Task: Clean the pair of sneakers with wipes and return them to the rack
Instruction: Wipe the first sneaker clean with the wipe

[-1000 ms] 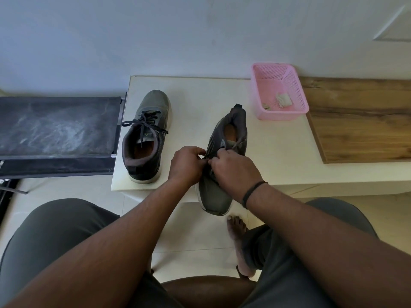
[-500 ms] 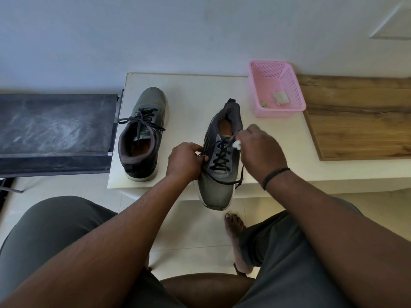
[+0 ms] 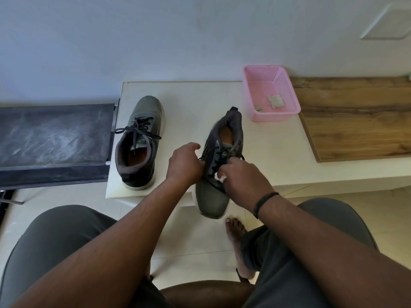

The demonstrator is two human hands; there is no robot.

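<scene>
Olive-grey mesh sneaker (image 3: 216, 174) overhangs the white table's (image 3: 193, 101) front edge; the left hand (image 3: 185, 166) pinches its black lace, the right hand (image 3: 243, 182) pinches a crumpled white wipe (image 3: 220, 177) against its laces. Its matching sneaker (image 3: 139, 143) stands left.

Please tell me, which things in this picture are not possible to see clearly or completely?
- Head view: the right hand covers most of the white wipe and the held sneaker's lace knot.
- The scraps in the pink basket are too small to identify.
- The dark bench is cut off by the left edge.
- The left hand hides its own fingertips.
</scene>
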